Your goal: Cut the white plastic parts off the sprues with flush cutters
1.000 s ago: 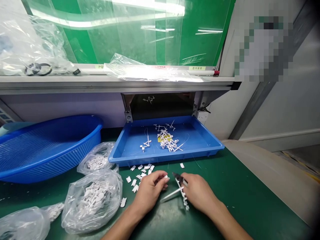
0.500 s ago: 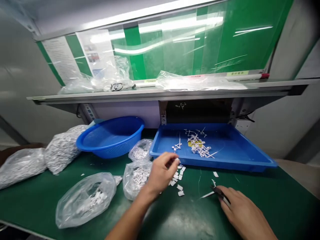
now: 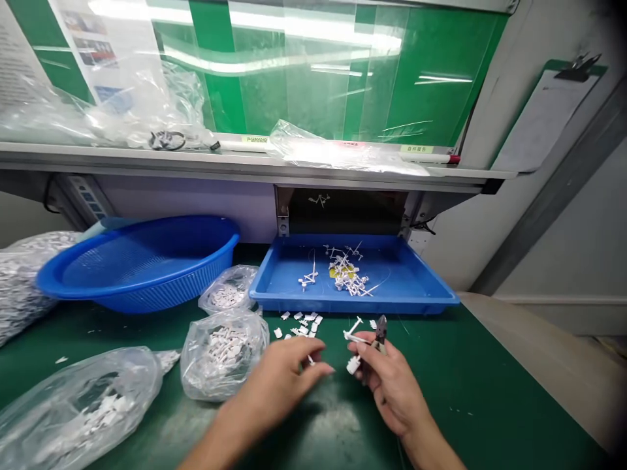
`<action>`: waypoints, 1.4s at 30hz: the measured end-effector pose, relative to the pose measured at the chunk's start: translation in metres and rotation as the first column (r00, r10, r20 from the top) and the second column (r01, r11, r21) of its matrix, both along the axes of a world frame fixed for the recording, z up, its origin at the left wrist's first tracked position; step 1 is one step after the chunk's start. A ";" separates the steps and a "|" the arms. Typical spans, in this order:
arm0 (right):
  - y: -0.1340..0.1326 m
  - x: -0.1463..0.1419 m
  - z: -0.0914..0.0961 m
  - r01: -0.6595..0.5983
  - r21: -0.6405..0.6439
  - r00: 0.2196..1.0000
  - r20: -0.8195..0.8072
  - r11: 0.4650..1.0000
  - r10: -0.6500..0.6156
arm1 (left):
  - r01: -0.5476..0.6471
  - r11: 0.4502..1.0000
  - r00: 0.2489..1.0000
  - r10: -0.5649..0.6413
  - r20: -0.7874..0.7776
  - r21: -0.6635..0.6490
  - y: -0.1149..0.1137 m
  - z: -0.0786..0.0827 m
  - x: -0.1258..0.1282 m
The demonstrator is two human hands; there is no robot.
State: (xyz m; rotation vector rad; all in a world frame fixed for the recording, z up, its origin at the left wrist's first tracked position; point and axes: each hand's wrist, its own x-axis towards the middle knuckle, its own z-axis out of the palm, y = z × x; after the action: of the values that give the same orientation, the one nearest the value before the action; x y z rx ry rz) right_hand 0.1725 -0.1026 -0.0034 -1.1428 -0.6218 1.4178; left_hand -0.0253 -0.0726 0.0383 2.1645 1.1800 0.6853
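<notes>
My right hand (image 3: pixel 389 378) is closed round small black cutters (image 3: pixel 380 329) and a white plastic sprue (image 3: pixel 354 329) with little parts on it, held just above the green table. My left hand (image 3: pixel 284 375) hovers beside it with fingers loosely apart, a tiny white piece by its fingertips; nothing is clearly gripped. Several loose white parts (image 3: pixel 300 324) lie on the mat in front of both hands. Behind them a blue tray (image 3: pixel 431 301) holds a heap of white sprues (image 3: pixel 347 274).
A blue mesh basket (image 3: pixel 137 264) stands at left. Clear bags of white parts (image 3: pixel 223 352) lie left of my hands, another bag (image 3: pixel 78 408) at lower left, one more (image 3: pixel 228 295) by the tray. A shelf (image 3: pixel 245 163) with plastic bags runs above. The table edge falls off right.
My left hand drew back from the loose parts toward my right. My right hand lifted the cutters and sprue off the mat. The camera swung back right.
</notes>
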 end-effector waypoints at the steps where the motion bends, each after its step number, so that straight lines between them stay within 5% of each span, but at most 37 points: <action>1: 0.000 -0.005 -0.002 0.021 0.008 1.000 -0.010 1.000 -0.021 | 0.031 1.000 1.000 -0.031 0.001 -0.005 -0.004 -0.007 0.015; 5: -0.003 -0.008 -0.003 0.010 0.035 0.995 0.096 0.999 -0.013 | 0.042 0.994 0.999 -0.041 -0.008 0.098 -0.008 -0.031 0.040; 8: -0.009 0.007 -0.004 -0.085 0.082 0.904 0.425 0.993 0.042 | 0.005 0.986 0.999 -0.011 0.037 0.167 -0.004 -0.037 0.034; 13: -0.016 0.033 -0.011 -0.319 0.107 0.373 0.928 0.942 0.021 | 0.003 0.976 0.981 -0.044 0.188 0.217 -0.001 -0.039 0.027; 17: -0.014 0.035 -0.013 -0.351 0.102 0.144 0.988 0.931 -0.053 | 0.074 0.966 0.971 -0.126 0.203 0.246 -0.001 -0.043 0.032; 42: -0.015 0.041 -0.008 -0.407 0.075 0.124 0.992 0.910 -0.027 | 0.146 0.964 0.965 -0.188 0.184 0.220 -0.006 -0.038 0.038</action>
State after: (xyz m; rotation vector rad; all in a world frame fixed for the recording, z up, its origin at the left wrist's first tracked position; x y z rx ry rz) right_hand 0.2139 -0.1171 -0.0114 -1.6849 -1.9871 0.4240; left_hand 0.0123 -0.0783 0.0001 2.2660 0.8396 0.9634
